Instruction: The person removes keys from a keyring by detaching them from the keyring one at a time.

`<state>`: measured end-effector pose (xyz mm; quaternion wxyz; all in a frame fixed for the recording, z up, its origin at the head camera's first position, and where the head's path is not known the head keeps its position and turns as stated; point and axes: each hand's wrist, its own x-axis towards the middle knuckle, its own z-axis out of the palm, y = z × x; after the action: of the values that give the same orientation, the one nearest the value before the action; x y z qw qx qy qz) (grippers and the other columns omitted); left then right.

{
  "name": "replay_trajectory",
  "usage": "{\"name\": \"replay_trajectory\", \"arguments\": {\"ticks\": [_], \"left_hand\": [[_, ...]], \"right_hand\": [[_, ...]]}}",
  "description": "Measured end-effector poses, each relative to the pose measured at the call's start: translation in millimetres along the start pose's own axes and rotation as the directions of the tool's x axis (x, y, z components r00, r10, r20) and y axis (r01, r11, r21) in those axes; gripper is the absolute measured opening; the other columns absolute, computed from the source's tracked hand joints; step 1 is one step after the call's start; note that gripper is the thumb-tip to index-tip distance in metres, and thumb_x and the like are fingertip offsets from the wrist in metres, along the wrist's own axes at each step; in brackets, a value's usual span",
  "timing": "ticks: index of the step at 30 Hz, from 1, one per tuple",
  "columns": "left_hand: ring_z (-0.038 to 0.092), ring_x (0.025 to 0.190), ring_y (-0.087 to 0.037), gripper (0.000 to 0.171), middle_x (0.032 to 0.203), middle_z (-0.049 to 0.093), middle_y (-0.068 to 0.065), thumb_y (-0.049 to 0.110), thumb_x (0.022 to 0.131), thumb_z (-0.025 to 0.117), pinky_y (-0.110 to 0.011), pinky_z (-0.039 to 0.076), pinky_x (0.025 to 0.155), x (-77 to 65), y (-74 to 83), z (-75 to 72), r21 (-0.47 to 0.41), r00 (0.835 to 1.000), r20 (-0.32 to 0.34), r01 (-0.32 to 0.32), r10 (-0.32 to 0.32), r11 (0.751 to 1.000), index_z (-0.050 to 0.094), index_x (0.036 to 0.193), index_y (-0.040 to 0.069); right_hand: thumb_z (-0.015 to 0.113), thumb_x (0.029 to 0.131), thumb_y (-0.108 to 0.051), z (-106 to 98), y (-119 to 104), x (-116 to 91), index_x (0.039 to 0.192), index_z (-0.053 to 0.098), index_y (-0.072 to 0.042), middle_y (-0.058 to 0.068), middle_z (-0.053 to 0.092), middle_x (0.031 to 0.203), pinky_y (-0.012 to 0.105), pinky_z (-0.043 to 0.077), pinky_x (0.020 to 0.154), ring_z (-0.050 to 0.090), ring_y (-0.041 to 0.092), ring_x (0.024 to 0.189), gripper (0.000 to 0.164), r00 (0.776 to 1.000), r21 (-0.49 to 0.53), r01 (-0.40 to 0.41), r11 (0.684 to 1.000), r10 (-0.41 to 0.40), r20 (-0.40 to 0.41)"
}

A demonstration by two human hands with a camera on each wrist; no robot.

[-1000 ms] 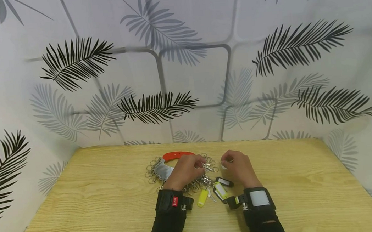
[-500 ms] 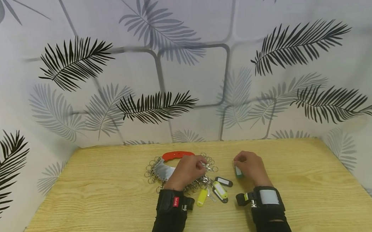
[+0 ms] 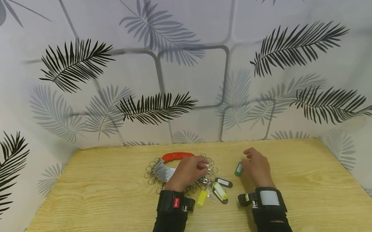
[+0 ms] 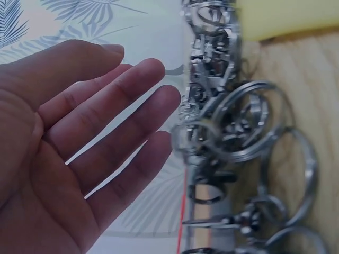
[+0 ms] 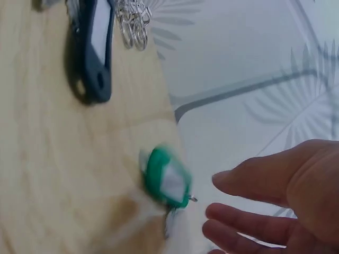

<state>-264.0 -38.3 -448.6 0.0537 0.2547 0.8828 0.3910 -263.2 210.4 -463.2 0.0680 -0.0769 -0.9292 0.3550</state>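
Note:
My left hand (image 3: 189, 173) hovers over the right part of a crescent-shaped metal key holder (image 3: 162, 171) with a red handle (image 3: 177, 155). In the left wrist view its fingers are loosely extended, holding nothing, beside the metal key rings (image 4: 249, 121). On the right of the table, my right hand (image 3: 257, 166) has its thumb and fingers apart. Just left of it is a green key tag (image 3: 238, 169) with a white label and a small metal ring. That tag is blurred in the right wrist view, apart from the fingertips.
Right of and below the holder lie yellow key tags (image 3: 202, 198), black key tags (image 3: 224, 182) and a key (image 3: 211, 196). The wooden table (image 3: 98, 203) meets a leaf-patterned backdrop (image 3: 193, 80) at its far edge.
My right hand has moved right, away from the holder, with the green key tag, and has let go of it. The left hand has stayed almost in place.

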Motion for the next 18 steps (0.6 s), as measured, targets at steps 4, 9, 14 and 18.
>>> {"name": "replay_trajectory", "arguments": {"ticks": [4, 9, 14, 18], "left_hand": [[0.066, 0.095, -0.017, 0.027, 0.101, 0.071, -0.002, 0.015, 0.094, 0.061, -0.031, 0.052, 0.078, -1.2, 4.1, -4.7, 0.018, 1.000, -0.024, 0.011, -0.010, 1.000, 0.067, 0.120, 0.009], [0.065, 0.097, -0.016, 0.025, 0.105, 0.070, -0.001, 0.017, 0.095, 0.062, -0.033, 0.052, 0.081, -6.2, 9.4, -14.0, 0.029, 0.998, -0.054, 0.025, -0.023, 0.999, 0.067, 0.119, 0.014], [0.065, 0.098, -0.016, 0.022, 0.105, 0.070, 0.000, 0.019, 0.095, 0.063, -0.031, 0.051, 0.082, -10.7, 12.8, -22.9, 0.051, 0.997, -0.080, 0.007, -0.003, 0.999, 0.067, 0.117, 0.017], [0.064, 0.098, -0.014, 0.022, 0.105, 0.069, 0.001, 0.021, 0.095, 0.063, -0.029, 0.051, 0.082, -12.2, 13.5, -26.6, 0.062, 0.996, -0.092, -0.005, 0.011, 0.998, 0.067, 0.117, 0.018]], "right_hand": [[0.061, 0.088, -0.005, 1.2, -11.0, -1.2, 0.111, 0.065, 0.000, 0.020, 0.067, 0.107, 0.048, 0.051, 0.079, 0.064, 0.037, 0.096, 0.024, 0.989, 0.014, 0.145, 0.989, -0.145, 0.033], [0.069, 0.086, -0.008, 12.9, -24.0, -5.0, 0.095, 0.072, -0.010, 0.002, 0.068, 0.088, 0.037, 0.051, 0.071, 0.062, 0.019, 0.081, 0.010, 0.930, 0.043, 0.285, 0.958, -0.287, 0.231], [0.070, 0.084, -0.006, 21.5, -32.0, -11.4, 0.090, 0.072, -0.014, -0.002, 0.063, 0.082, 0.033, 0.049, 0.065, 0.058, 0.014, 0.074, 0.010, 0.865, 0.108, 0.302, 0.947, -0.319, 0.388], [0.072, 0.084, -0.008, 25.1, -36.4, -14.3, 0.087, 0.073, -0.012, -0.002, 0.065, 0.082, 0.033, 0.049, 0.063, 0.058, 0.014, 0.073, 0.006, 0.822, 0.138, 0.334, 0.932, -0.360, 0.442]]}}
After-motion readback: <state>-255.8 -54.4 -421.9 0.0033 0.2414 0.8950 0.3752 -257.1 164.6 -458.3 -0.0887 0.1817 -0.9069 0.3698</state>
